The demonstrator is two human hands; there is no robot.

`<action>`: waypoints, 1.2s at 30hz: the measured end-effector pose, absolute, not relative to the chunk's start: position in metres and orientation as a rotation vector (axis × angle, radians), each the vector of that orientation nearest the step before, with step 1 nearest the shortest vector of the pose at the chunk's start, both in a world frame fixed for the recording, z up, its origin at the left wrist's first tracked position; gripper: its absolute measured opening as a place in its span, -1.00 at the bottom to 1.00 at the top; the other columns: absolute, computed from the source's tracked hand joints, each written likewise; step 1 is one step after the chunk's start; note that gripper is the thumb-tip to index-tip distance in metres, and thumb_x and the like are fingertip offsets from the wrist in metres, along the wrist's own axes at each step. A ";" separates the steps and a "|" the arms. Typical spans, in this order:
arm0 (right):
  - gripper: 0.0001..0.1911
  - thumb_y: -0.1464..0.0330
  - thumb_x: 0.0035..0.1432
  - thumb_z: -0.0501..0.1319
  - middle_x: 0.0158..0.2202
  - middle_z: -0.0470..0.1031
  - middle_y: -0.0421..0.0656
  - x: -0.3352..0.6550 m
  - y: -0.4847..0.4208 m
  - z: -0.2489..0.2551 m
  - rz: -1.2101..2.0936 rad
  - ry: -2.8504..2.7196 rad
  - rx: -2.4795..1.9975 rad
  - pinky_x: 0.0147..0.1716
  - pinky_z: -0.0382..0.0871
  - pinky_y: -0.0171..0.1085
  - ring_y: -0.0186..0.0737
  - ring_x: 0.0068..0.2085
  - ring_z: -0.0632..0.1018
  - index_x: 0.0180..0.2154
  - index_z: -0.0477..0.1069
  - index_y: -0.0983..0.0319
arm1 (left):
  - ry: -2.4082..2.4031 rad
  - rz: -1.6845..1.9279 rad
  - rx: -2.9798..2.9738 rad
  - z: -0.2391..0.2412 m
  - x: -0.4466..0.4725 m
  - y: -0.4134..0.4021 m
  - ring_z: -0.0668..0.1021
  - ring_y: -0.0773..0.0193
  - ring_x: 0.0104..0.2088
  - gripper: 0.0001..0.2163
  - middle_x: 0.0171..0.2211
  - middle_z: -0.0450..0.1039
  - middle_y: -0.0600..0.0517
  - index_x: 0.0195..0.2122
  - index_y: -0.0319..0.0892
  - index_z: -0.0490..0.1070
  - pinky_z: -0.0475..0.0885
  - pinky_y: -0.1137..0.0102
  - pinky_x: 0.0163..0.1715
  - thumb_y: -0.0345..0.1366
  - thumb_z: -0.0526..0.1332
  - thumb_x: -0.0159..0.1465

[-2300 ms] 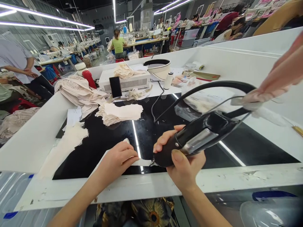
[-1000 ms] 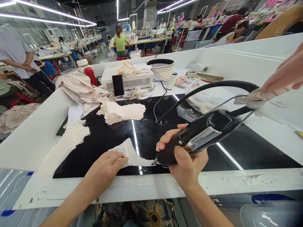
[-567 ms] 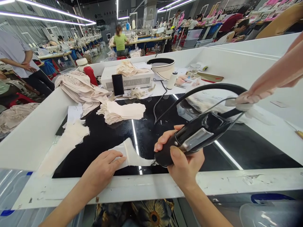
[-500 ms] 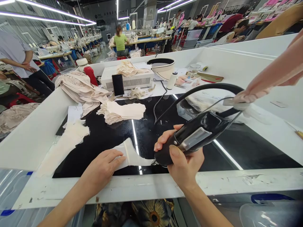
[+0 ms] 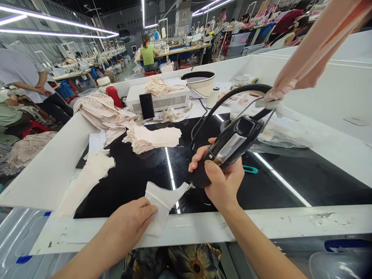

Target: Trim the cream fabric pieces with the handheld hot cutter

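In the head view, my right hand [image 5: 223,182] is wrapped round a black corded hand tool [image 5: 232,141] with a silver side panel. Its thin metal tip touches, or nearly touches, the right corner of a small white fabric piece [image 5: 162,197]. My left hand [image 5: 136,217] has its fingers closed on the left side of that piece, which carries a narrow raised strip and overhangs the front edge of the black panel [image 5: 124,193]. From above, a pink cloth strip [image 5: 314,50] is tied to the tool's cord end.
A stack of cream fabric pieces [image 5: 155,137] lies behind my hands, with more cream pieces [image 5: 87,178] at left. Farther back stand a phone [image 5: 147,106], a vented white box [image 5: 162,99] and a thread spool [image 5: 213,97]. A teal tool [image 5: 250,169] lies right of my right hand.
The fabric piece has turned and come nearer the front edge, its right corner now raised. My right hand has tilted the tool more upright, and the pink strip has swung left.
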State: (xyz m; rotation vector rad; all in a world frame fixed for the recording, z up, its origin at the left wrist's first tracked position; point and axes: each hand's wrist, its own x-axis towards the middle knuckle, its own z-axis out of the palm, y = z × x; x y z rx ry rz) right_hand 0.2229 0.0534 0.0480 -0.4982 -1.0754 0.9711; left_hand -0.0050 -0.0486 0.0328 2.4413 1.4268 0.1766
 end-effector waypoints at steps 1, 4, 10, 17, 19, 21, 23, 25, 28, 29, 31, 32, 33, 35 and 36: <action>-0.61 0.25 0.17 0.43 -0.35 0.53 -0.29 0.222 0.052 0.049 0.980 -1.076 -0.484 -0.49 0.47 -0.25 -0.30 -0.49 0.52 -0.01 0.39 0.10 | 1.425 0.174 2.439 0.036 -0.003 -0.046 0.59 0.22 -0.30 -0.75 -0.23 0.50 0.01 -0.05 -0.17 0.50 0.55 0.35 -0.27 -0.51 0.04 0.45; -0.62 0.24 0.18 0.42 -0.35 0.52 -0.29 0.219 0.046 0.050 1.007 -1.084 -0.461 -0.49 0.48 -0.26 -0.30 -0.49 0.52 -0.01 0.39 0.09 | 1.396 0.248 2.521 0.037 0.002 -0.034 0.60 0.17 -0.22 -0.78 -0.20 0.53 0.00 -0.09 -0.17 0.51 0.56 0.30 -0.18 -0.52 0.10 0.43; -0.63 0.18 0.15 0.43 -0.37 0.51 -0.27 0.219 0.037 0.048 0.997 -1.104 -0.499 -0.53 0.47 -0.26 -0.29 -0.51 0.52 -0.10 0.36 0.12 | 1.250 0.471 2.650 0.024 0.020 -0.024 0.60 0.18 -0.18 -0.87 -0.18 0.55 -0.02 -0.08 -0.19 0.51 0.57 0.29 -0.16 -0.45 0.18 0.44; -0.67 0.21 0.17 0.43 -0.35 0.51 -0.27 0.222 0.035 0.047 1.013 -1.101 -0.476 -0.51 0.49 -0.26 -0.29 -0.48 0.53 -0.11 0.38 0.11 | 1.276 0.528 2.749 0.010 0.030 -0.023 0.59 0.18 -0.27 -0.87 -0.28 0.55 0.00 -0.21 -0.19 0.52 0.55 0.31 -0.28 -0.45 0.18 0.43; -0.68 0.21 0.17 0.43 -0.35 0.51 -0.27 0.223 0.034 0.047 1.020 -1.096 -0.485 -0.52 0.49 -0.25 -0.29 -0.48 0.53 -0.12 0.37 0.11 | 1.298 0.572 2.706 0.010 0.029 -0.022 0.60 0.21 -0.27 -0.85 -0.29 0.55 0.01 -0.21 -0.17 0.54 0.55 0.33 -0.27 -0.44 0.17 0.44; -0.67 0.21 0.16 0.43 -0.35 0.51 -0.27 0.224 0.033 0.047 1.023 -1.093 -0.494 -0.52 0.49 -0.25 -0.28 -0.49 0.53 -0.13 0.37 0.11 | 1.308 0.612 2.666 0.011 0.027 -0.022 0.61 0.23 -0.28 -0.84 -0.29 0.57 0.01 -0.20 -0.16 0.55 0.55 0.36 -0.26 -0.41 0.16 0.46; -0.66 0.21 0.15 0.44 -0.35 0.51 -0.28 0.225 0.034 0.047 1.016 -1.091 -0.497 -0.52 0.49 -0.25 -0.28 -0.49 0.53 -0.13 0.36 0.11 | 1.302 0.657 2.676 0.013 0.026 -0.024 0.62 0.22 -0.25 -0.83 -0.25 0.58 0.00 -0.19 -0.16 0.54 0.55 0.35 -0.24 -0.40 0.15 0.48; -0.66 0.21 0.15 0.44 -0.35 0.51 -0.28 0.225 0.035 0.047 1.002 -1.092 -0.499 -0.53 0.48 -0.25 -0.29 -0.50 0.53 -0.14 0.36 0.11 | 1.255 0.706 2.761 0.013 0.028 -0.027 0.62 0.18 -0.21 -0.81 -0.20 0.59 -0.02 -0.21 -0.16 0.53 0.54 0.32 -0.22 -0.41 0.12 0.49; -0.65 0.19 0.15 0.43 -0.36 0.51 -0.28 0.225 0.037 0.047 0.979 -1.097 -0.501 -0.53 0.48 -0.27 -0.30 -0.51 0.52 -0.14 0.36 0.12 | 1.092 0.726 2.855 0.010 0.041 -0.034 0.59 0.19 -0.22 -0.79 -0.19 0.58 -0.01 -0.16 -0.16 0.51 0.53 0.30 -0.20 -0.42 0.08 0.51; -0.65 0.18 0.15 0.43 -0.36 0.50 -0.28 0.224 0.039 0.047 0.975 -1.097 -0.502 -0.53 0.48 -0.27 -0.30 -0.51 0.52 -0.13 0.37 0.12 | 1.031 0.712 2.860 0.009 0.046 -0.035 0.58 0.21 -0.21 -0.79 -0.16 0.59 -0.01 -0.09 -0.15 0.51 0.52 0.30 -0.18 -0.41 0.07 0.52; -0.65 0.18 0.15 0.43 -0.36 0.50 -0.28 0.224 0.041 0.048 0.975 -1.095 -0.506 -0.53 0.48 -0.27 -0.31 -0.51 0.51 -0.13 0.36 0.11 | 0.931 0.692 2.865 0.005 0.057 -0.037 0.57 0.22 -0.12 -0.77 -0.03 0.58 -0.01 0.06 -0.15 0.47 0.51 0.31 -0.10 -0.40 0.05 0.53; -0.66 0.18 0.15 0.43 -0.35 0.50 -0.29 0.223 0.041 0.048 0.979 -1.096 -0.505 -0.53 0.47 -0.27 -0.31 -0.51 0.51 -0.14 0.36 0.11 | 0.891 0.697 2.875 0.004 0.061 -0.037 0.56 0.22 -0.07 -0.77 0.04 0.56 -0.01 0.09 -0.15 0.46 0.50 0.31 -0.05 -0.40 0.05 0.54; -0.67 0.19 0.16 0.43 -0.36 0.51 -0.29 0.223 0.042 0.048 0.983 -1.099 -0.504 -0.53 0.47 -0.27 -0.31 -0.50 0.51 -0.14 0.36 0.11 | 0.863 0.700 2.881 0.003 0.064 -0.037 0.55 0.23 -0.04 -0.78 0.06 0.55 0.00 0.07 -0.14 0.47 0.48 0.32 -0.02 -0.39 0.06 0.54; -0.67 0.20 0.16 0.42 -0.36 0.51 -0.29 0.221 0.043 0.048 0.991 -1.102 -0.506 -0.53 0.47 -0.26 -0.31 -0.50 0.51 -0.14 0.36 0.11 | 0.825 0.716 2.869 0.002 0.066 -0.035 0.56 0.26 -0.10 -0.83 -0.05 0.59 0.03 -0.08 -0.14 0.52 0.47 0.35 -0.05 -0.36 0.11 0.53; -0.67 0.20 0.16 0.42 -0.37 0.51 -0.29 0.220 0.043 0.049 0.994 -1.100 -0.510 -0.53 0.48 -0.26 -0.31 -0.50 0.51 -0.14 0.35 0.11 | 0.815 0.722 2.848 0.003 0.065 -0.034 0.56 0.27 -0.16 -0.83 -0.14 0.59 0.04 -0.18 -0.15 0.53 0.47 0.36 -0.10 -0.32 0.15 0.52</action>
